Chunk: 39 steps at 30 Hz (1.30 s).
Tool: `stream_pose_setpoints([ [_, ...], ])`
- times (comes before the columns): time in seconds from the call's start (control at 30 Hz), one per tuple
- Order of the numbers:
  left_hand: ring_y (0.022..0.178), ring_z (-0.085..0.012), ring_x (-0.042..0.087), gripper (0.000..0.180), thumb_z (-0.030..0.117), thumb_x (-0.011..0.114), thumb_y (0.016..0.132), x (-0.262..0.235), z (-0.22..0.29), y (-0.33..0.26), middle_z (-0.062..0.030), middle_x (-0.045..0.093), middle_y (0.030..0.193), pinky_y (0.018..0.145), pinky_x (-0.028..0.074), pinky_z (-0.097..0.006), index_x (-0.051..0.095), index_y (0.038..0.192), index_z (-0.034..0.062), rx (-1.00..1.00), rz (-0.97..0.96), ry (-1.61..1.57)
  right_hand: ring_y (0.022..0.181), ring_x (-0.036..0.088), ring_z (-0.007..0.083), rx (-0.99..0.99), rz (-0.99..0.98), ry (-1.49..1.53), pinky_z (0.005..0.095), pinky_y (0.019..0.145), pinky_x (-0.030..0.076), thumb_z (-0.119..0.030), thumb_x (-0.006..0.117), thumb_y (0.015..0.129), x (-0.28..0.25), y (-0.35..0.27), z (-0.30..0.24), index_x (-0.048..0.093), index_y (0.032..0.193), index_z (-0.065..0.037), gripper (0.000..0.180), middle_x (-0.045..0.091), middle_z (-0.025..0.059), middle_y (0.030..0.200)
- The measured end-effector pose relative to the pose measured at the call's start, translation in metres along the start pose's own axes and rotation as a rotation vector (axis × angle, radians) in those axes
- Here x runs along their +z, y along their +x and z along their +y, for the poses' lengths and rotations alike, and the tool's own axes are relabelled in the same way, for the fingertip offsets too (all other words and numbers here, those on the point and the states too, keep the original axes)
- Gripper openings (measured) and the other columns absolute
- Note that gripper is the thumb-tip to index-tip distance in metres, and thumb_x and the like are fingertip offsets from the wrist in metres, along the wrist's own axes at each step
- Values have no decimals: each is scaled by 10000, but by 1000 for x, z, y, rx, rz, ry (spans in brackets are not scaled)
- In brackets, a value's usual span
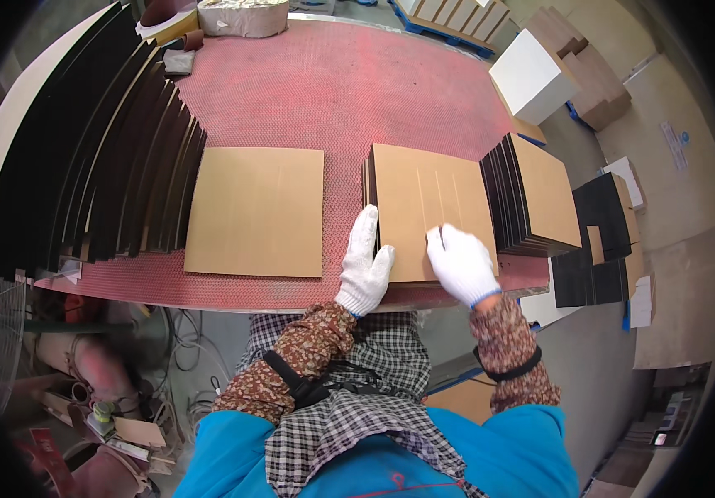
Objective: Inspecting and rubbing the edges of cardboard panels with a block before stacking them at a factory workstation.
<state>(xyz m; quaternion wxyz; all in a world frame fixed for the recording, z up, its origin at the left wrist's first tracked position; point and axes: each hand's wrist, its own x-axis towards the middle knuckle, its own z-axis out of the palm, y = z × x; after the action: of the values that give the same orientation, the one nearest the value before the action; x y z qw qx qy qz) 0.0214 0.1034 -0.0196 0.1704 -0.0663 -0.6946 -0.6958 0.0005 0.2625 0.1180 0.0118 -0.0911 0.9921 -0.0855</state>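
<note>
Head view: empty left hand, thumb spread, touched the board stack at left; right hand curled atop, hold unclear.

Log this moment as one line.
left hand: at panel stack's left side | right hand: curled over stack top, grip unclear | farther left: tan panel | farther right: dark-edged panels | under: red tabletop

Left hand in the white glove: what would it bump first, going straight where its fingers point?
The left hand would probably meet the left edge of the middle board stack, right beside the fingertips; whether they touch it is hard to tell.
</note>
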Motion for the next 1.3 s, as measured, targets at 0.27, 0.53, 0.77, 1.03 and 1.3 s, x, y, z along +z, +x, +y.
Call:
stream_pose_setpoints([
  [0.27,1466,-388,414,643,133,599,964,-12,20,3,-295,434,1554,1234,314,-433,384,1522,-102,-4,-39,238,904,657,389,113,164,-53,495,792,547,-335,549,1031,-6,-64,51,682,921,-43,339,681,183,1019],
  [0.53,1053,-424,629,604,242,639,941,-8,76,12,-220,591,1133,890,531,-531,438,1483,67,-193,-93,714,976,654,425,370,293,-29,515,871,511,-377,506,1045,8,-55,77,704,994,-16,416,675,239,994],
  [0.77,908,-442,681,616,246,563,948,-45,89,17,-230,576,1143,794,560,-549,398,1528,122,-399,-106,911,966,652,428,329,278,118,518,862,503,-382,496,1053,21,-47,32,676,994,-4,422,663,239,998],
  [1.03,1140,-402,589,505,197,643,841,-147,82,-8,-210,599,1146,954,478,-542,589,1325,62,-101,210,1347,907,679,383,-123,227,298,494,798,549,-326,589,1013,39,-38,-76,690,938,-66,289,677,191,957],
  [1.3,1256,-412,503,601,320,761,815,-173,66,-24,-220,561,1279,1087,361,-541,585,1294,3,151,67,1212,1011,659,377,-198,-44,125,488,901,540,-358,523,1021,97,0,-132,721,1015,-36,379,675,205,1120],
])
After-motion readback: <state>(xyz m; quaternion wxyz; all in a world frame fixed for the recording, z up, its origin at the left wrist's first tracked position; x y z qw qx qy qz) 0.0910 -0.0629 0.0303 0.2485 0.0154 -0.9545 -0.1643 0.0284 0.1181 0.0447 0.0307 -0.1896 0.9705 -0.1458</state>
